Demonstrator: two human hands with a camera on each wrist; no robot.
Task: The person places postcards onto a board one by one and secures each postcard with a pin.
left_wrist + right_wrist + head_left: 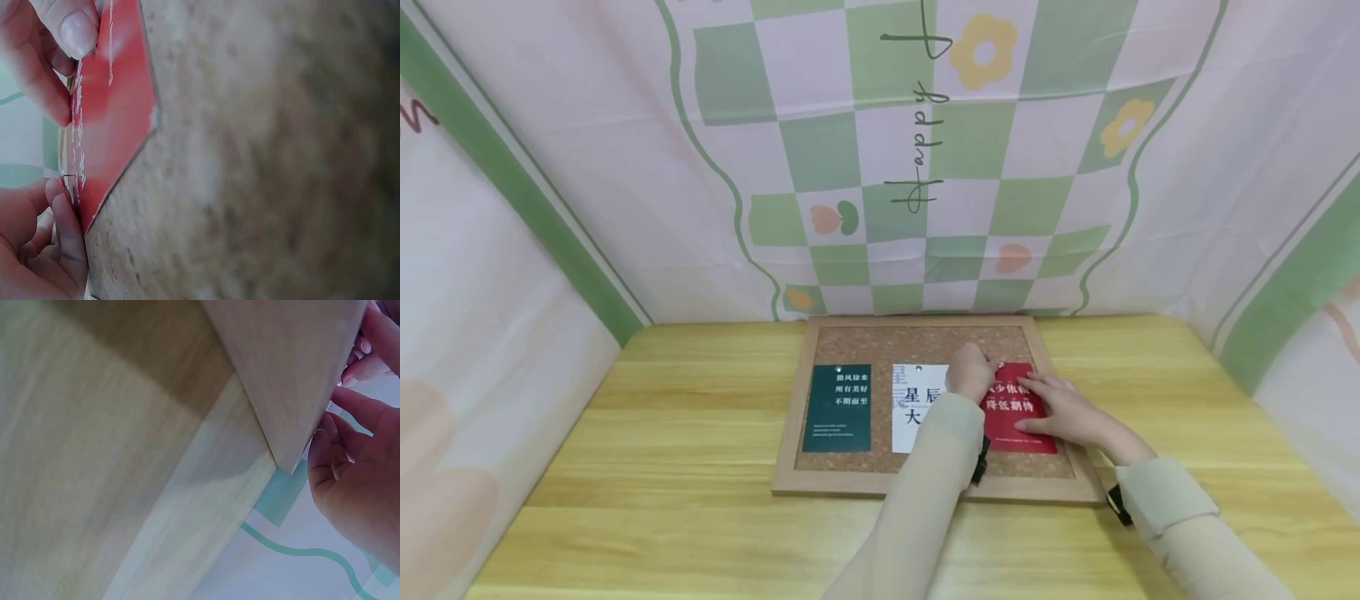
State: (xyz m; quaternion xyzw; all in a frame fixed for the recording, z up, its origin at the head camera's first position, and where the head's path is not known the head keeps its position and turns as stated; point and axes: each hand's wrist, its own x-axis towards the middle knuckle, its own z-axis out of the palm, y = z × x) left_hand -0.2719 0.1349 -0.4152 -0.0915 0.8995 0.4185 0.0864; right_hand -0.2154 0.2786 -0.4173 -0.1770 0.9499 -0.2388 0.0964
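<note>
A red card [1017, 435] with white Chinese lettering lies on the right part of a wood-framed cork board [887, 343]. At its top edge, my left hand [971, 375] has curled fingers. Close up in the left wrist view, its fingertips pinch a small pushpin [67, 176] against the card, with only a thin dark shaft showing. My right hand [1066, 413] lies over the card's right side, its fingers spread and touching the surface. A white card [908, 436] in the middle is partly hidden by my left hand and sleeve.
A dark green card [829, 425] hangs at the board's left, held by a pushpin [838, 368]; another pushpin [918, 368] tops the white card. The board rests on a yellow wood-grain table [685, 433], against a checked fabric backdrop [895, 275]. Fabric walls stand on both sides.
</note>
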